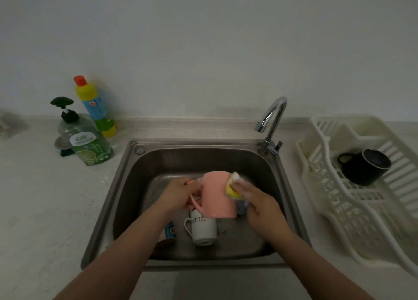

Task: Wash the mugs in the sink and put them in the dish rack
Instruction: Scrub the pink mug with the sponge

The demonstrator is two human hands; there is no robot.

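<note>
Over the steel sink (126, 186) my left hand (178, 193) grips the handle of a pink mug (216, 193), held with its base pointing away from me. My right hand (260, 204) holds a soapy yellow sponge (233, 186) against the mug's right side. Below the pink mug a white mug (202, 230) lies in the basin, its base toward me. A mug with a blue print (168, 230) shows partly under my left forearm. Something blue sits behind my right hand, mostly hidden. A black mug (364, 166) lies on its side in the white dish rack (352, 213).
The chrome tap (271, 123) rises at the sink's back right corner, no water running. A green pump soap bottle (87, 139) and a yellow-blue bottle with a red cap (95, 105) stand on the counter at the left. A small soap dish (62, 145) sits beside them.
</note>
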